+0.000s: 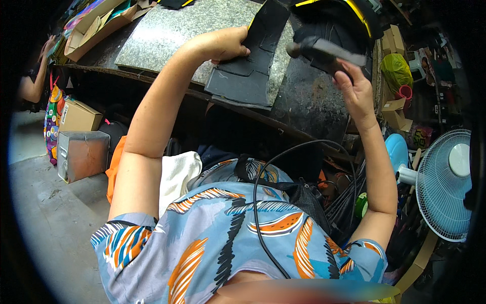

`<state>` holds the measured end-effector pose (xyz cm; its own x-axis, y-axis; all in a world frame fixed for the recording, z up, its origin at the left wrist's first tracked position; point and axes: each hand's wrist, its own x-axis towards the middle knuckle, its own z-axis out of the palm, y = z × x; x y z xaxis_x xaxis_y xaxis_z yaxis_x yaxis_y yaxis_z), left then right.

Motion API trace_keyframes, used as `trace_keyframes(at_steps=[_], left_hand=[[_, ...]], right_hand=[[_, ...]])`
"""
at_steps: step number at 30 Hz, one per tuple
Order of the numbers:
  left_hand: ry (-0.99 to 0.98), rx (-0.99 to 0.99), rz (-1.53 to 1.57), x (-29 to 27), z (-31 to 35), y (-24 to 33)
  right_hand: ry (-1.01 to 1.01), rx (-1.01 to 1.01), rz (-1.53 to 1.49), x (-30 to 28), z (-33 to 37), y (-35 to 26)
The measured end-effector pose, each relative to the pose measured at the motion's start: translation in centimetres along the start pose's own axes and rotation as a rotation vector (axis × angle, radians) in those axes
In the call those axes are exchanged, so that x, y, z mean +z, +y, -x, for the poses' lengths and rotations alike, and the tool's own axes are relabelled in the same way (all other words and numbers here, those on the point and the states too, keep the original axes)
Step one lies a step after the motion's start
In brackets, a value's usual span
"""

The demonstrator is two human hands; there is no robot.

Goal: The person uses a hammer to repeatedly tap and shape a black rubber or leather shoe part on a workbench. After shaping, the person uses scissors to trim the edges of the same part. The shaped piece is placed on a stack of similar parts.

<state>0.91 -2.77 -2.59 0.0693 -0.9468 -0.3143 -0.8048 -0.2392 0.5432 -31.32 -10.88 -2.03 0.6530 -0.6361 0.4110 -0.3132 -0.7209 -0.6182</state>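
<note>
Think of a clock laid over the view. The black sheet [240, 85] is up at 12 o'clock. It lies on the speckled stone slab [162, 43], and the slab sits on the dark surface [311, 104]. The left hand [229, 44] is on the sheet's 10 o'clock side. Its grip looks pinched on that edge, with the thumb on top, but I can't see all the fingers.

The right hand [356, 87] is at 2 o'clock. Its grip is wrapped around a hammer [329, 49], which looks a bit blurry. The hammer's round end points to 9 o'clock, near the sheet but not touching it. More black pieces with a yellow edge [357, 14] lie past the hammer, at 1 o'clock.

I think the step now is tapping the sheet flat, or pressing its layers together. If so, the next move needs the left hand to keep the sheet still on the stone. The hammer should go toward 9 o'clock and come down flat, well away from the left thumb.
</note>
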Motion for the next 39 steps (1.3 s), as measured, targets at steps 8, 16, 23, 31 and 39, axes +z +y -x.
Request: trace_keyframes(at_steps=[8,16,23,31,39], left_hand=[[-0.023,0.201,0.131,0.5,-1.0,-2.5],[-0.246,0.094,0.212,-0.1,-2.0,-4.0],[-0.321,0.092,0.283,-1.7,0.0,-4.4],[-0.373,0.032,0.286,-2.3,0.7,-3.8],[-0.362,0.078,0.321,-2.6,1.3,-3.4]], right_hand=[[-0.092,-0.254,0.554,2.2,-3.3,-1.3],[-0.104,-0.421,0.424,3.0,-3.0,-0.8],[0.048,-0.251,0.531,2.2,-4.4,-0.4],[0.002,-0.184,0.678,3.1,-5.8,-0.7],[-0.028,0.068,0.432,2.6,-5.6,1.1]])
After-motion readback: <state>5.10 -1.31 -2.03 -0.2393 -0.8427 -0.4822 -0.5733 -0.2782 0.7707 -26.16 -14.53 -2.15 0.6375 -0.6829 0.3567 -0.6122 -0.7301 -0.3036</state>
